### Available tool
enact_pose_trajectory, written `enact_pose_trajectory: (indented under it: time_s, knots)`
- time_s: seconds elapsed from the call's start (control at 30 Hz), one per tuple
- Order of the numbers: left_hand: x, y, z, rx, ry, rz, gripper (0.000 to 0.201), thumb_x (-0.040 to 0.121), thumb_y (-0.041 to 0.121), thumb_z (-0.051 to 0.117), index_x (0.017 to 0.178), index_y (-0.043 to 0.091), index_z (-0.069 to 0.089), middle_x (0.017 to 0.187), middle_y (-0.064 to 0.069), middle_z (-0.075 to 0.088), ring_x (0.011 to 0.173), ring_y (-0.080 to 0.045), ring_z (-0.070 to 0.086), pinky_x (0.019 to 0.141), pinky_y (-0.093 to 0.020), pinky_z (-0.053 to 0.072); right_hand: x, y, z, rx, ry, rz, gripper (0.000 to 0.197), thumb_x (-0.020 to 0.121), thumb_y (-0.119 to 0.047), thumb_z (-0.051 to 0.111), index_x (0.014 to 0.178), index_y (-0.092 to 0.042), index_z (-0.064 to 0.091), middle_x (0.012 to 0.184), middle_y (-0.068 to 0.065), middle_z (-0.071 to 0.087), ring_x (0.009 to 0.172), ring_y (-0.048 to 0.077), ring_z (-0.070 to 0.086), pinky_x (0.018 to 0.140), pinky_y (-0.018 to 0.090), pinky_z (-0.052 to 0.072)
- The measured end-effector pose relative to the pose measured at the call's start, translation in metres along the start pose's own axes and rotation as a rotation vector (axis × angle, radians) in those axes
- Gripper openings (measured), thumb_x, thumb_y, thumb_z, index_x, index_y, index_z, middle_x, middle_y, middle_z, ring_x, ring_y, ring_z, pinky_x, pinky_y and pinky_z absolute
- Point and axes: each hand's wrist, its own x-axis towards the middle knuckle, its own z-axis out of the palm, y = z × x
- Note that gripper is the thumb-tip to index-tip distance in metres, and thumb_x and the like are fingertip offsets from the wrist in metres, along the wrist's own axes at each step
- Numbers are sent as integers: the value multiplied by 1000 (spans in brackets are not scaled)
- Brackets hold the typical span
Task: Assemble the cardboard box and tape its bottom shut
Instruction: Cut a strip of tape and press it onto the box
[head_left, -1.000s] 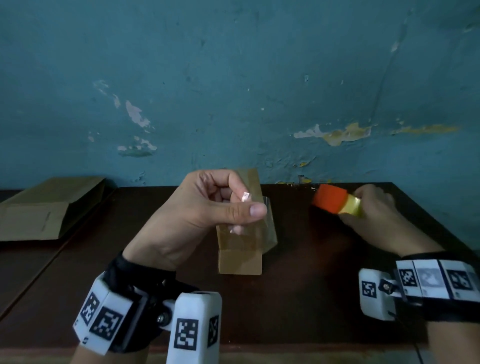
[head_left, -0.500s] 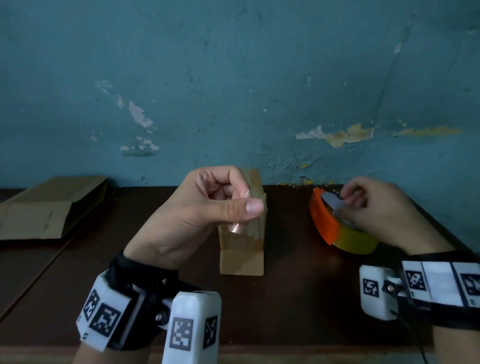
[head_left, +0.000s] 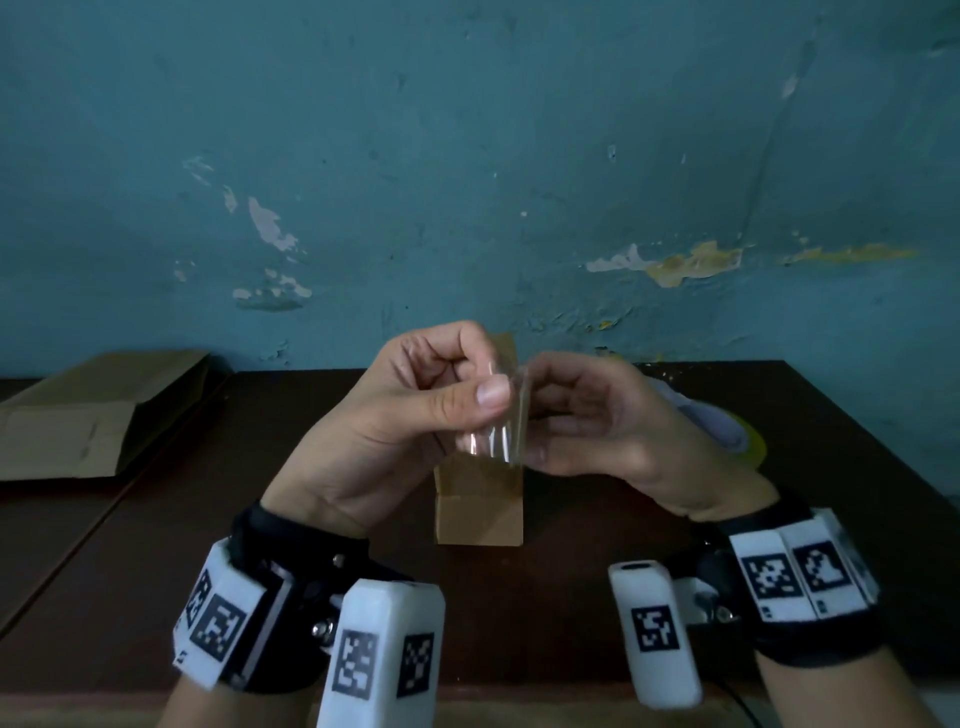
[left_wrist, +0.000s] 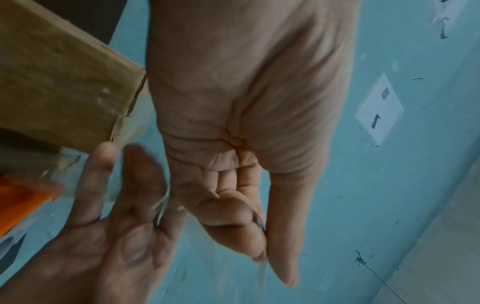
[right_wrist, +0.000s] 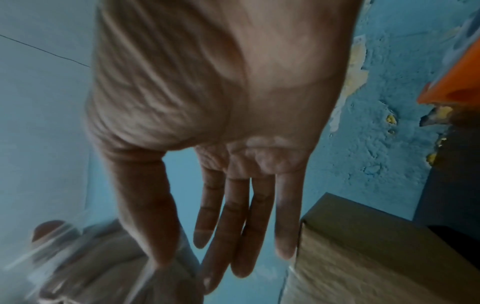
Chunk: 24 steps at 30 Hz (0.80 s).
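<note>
Head view: tabletop (head_left: 519, 597) carries the cardboard box (head_left: 480, 512) upright at center, tape roll (head_left: 748, 441) at 3 o'clock. My left hand (head_left: 395, 421) pinches a clear tape strip (head_left: 493, 436) above the box; my right hand (head_left: 608, 421), fingers extended, grip loose, touches it.

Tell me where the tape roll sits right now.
In the head view the tape roll lies on the dark table at the right, just behind the right hand, near the blue wall.
</note>
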Motion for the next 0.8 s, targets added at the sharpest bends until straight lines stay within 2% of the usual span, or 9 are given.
enact_pose_trajectory:
  time_s: [0.1, 0.23, 0.3, 0.37, 0.47, 0.6, 0.7, 0.8]
  knots:
    - [-6, 10, -13, 45, 32, 31, 33, 67, 28, 93, 72, 14, 63, 61, -1, 53, 52, -9, 51, 53, -18, 45, 1, 1, -4, -46, 137, 14, 24, 76, -2, 81, 97, -3, 69, 90, 11, 72, 84, 22, 69, 80, 28, 58]
    - [-15, 15, -35, 216, 177, 47, 22, 68, 20, 86, 68, 15, 65, 57, 2, 56, 50, -7, 54, 52, -15, 47, 0, 3, -13, 17, 281, 78, 32, 67, -11, 81, 94, -1, 69, 82, 15, 73, 74, 21, 67, 65, 22, 55]
    - [-17, 11, -47, 273, 246, 18, 21, 65, 23, 88, 68, 15, 68, 57, 1, 58, 51, -9, 55, 53, -15, 47, 0, 5, -16, 24, 325, 111, 34, 67, -14, 82, 95, -2, 69, 79, 13, 72, 73, 23, 65, 61, 22, 53]
    - [-18, 6, -58, 282, 275, -11, 30, 60, 33, 94, 69, 16, 70, 57, 0, 60, 52, -9, 56, 52, -15, 46, 1, 7, -17, 25, 355, 153, 35, 67, -16, 83, 96, -2, 69, 74, 9, 71, 72, 23, 66, 65, 27, 53]
    - [-20, -1, -68, 292, 309, -42, 34, 56, 39, 95, 69, 18, 73, 56, -1, 62, 51, -7, 57, 50, -14, 45, 4, 13, -15, 50, 380, 219, 37, 66, -16, 83, 97, -3, 68, 70, 3, 72, 66, 15, 69, 78, 38, 58]
    - [-22, -5, -74, 282, 366, -47, 40, 48, 43, 99, 67, 20, 73, 57, 0, 64, 50, -6, 59, 48, -14, 45, 6, 14, -13, 84, 406, 250, 38, 65, -17, 83, 97, -3, 68, 72, 4, 74, 70, 17, 71, 73, 29, 61]
    - [-22, -5, -76, 286, 381, -45, 41, 45, 45, 99, 66, 20, 73, 56, 1, 63, 49, -6, 59, 48, -13, 44, 6, 13, -12, 101, 414, 255, 35, 66, -15, 82, 97, -3, 68, 73, 4, 74, 71, 17, 72, 76, 30, 62]
    - [-23, -5, -76, 270, 390, -41, 39, 46, 44, 99, 66, 21, 73, 57, 1, 64, 49, -6, 59, 48, -13, 44, 8, 13, -11, 105, 442, 256, 36, 65, -15, 82, 97, -5, 69, 76, 6, 75, 72, 17, 72, 83, 37, 61]
